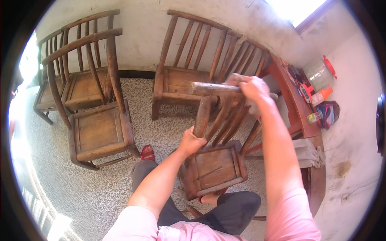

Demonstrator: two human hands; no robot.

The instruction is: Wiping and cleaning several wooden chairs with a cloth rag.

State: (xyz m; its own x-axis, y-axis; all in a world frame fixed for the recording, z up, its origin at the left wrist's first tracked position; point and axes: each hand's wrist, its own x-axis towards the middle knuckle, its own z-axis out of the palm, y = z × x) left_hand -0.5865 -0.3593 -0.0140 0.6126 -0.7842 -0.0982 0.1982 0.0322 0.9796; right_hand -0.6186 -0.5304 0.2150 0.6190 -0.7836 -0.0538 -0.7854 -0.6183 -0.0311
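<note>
A wooden chair (216,168) with a spindle back stands close in front of me, its seat between my legs. Around its left back post (202,116) my left hand (192,140) is closed. Higher up, my right hand (255,88) lies over the right part of the chair's top rail (215,88). It presses what looks like a greyish cloth (254,110) around that rail; part of the cloth is hidden by the fingers and blurred.
Another wooden chair (98,132) stands at left, with more chairs (84,87) behind it. Chairs (184,79) line the back wall. At right, a reddish-brown table (310,125) bears a clear jar (318,72), a bottle (321,96), a dark pouch (330,113) and a grey cloth (307,153).
</note>
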